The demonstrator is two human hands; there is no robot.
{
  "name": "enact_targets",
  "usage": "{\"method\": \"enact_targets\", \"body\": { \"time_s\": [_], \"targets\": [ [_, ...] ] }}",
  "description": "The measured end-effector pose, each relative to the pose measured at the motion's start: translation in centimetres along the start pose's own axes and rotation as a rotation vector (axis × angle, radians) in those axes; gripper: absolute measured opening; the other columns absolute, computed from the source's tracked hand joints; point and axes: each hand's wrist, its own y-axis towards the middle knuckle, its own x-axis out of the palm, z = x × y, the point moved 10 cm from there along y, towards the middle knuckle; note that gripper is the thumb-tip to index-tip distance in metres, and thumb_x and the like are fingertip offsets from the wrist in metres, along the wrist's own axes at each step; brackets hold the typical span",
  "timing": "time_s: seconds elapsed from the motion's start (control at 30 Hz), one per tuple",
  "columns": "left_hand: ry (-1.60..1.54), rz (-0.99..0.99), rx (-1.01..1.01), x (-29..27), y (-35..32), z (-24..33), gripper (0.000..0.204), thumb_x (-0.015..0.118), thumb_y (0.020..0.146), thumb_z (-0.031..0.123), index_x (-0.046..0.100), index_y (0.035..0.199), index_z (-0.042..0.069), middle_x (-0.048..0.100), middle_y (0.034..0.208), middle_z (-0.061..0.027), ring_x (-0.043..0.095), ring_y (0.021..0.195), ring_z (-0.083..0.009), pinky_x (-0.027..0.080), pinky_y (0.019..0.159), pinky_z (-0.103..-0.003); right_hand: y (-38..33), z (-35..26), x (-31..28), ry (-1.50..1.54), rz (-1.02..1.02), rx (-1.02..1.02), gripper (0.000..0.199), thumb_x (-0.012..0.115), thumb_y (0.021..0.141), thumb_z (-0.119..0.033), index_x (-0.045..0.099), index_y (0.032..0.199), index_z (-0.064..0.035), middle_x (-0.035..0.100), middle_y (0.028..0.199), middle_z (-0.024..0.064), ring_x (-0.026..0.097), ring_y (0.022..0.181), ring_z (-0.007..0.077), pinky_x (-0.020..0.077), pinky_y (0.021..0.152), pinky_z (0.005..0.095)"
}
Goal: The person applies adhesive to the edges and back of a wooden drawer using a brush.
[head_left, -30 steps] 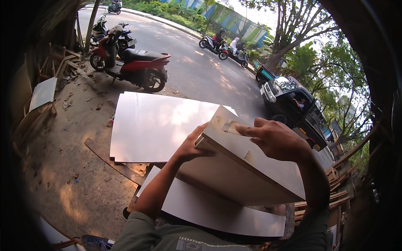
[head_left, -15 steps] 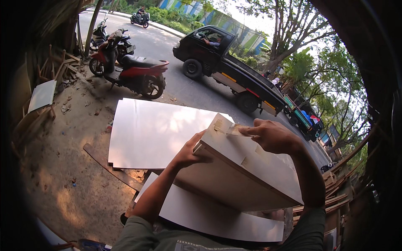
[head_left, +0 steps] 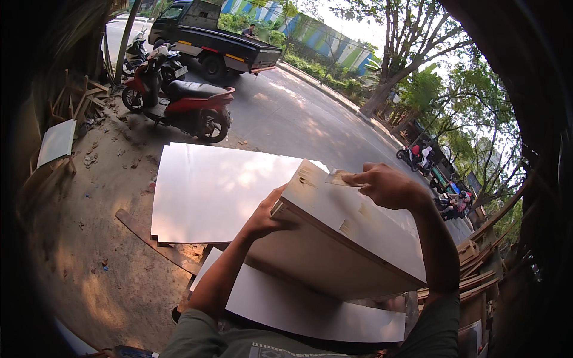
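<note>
Left hand (head_left: 267, 216) grip clamped on white board (head_left: 352, 230) edge, right hand (head_left: 388, 185) pinching small scraper (head_left: 338, 177) — flat on board's top end

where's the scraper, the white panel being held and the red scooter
scraper (head_left: 339, 177), head view, on its flat blade by the right hand's fingertips
white panel (head_left: 358, 224), head view, middle of its upper face
red scooter (head_left: 191, 104), head view, on the seat and body
</note>
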Motion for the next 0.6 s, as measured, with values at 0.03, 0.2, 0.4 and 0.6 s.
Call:
{"method": "enact_targets", "body": {
  "time_s": [0.03,0.2,0.4,0.6],
  "targets": [
    [-0.008,0.001,-0.014,-0.1,0.0,-0.2,0.108,0.095,0.065,0.025,0.039,0.154,0.004,0.052,0.146,-0.0125,0.048,0.136,-0.0242,0.040,0.113,-0.039,0.5,-0.6,-0.1,0.032,0.019,-0.034,0.044,0.061,0.098,-0.014,0.061,0.141,-0.0230,0.064,0.114,0.0164,0.061,0.112,0.0349,0.0474,0.095,0.0469],
    [-0.095,-0.014,-0.102,0.6,0.0,-0.5,0.108,0.094,0.065,0.019,0.036,0.155,0.005,0.056,0.140,-0.0113,0.053,0.129,-0.0208,0.045,0.108,-0.037,2.7,-4.0,0.1,0.083,0.078,-0.143,0.044,0.059,0.098,-0.011,0.061,0.140,-0.0197,0.064,0.115,0.0196,0.063,0.109,0.0374,0.0492,0.092,0.0466],
    [-0.052,-0.008,-0.091,0.6,-0.2,-1.3,0.108,0.095,0.064,0.020,0.038,0.155,0.005,0.056,0.140,-0.0121,0.052,0.130,-0.0220,0.044,0.109,-0.037,-0.2,-4.7,1.3,-0.038,0.034,-0.104,0.045,0.058,0.096,-0.010,0.060,0.140,-0.0199,0.064,0.111,0.0185,0.066,0.104,0.0358,0.0520,0.087,0.0455],
    [-0.036,-0.006,-0.080,0.4,0.0,-1.5,0.107,0.094,0.063,0.020,0.039,0.153,0.004,0.056,0.140,-0.0125,0.052,0.131,-0.0232,0.043,0.110,-0.037,-2.9,-3.7,-1.5,-0.025,-0.033,-0.113,0.046,0.060,0.097,-0.010,0.062,0.140,-0.0251,0.066,0.105,0.0179,0.064,0.105,0.0358,0.0492,0.088,0.0485]
  ]
}}
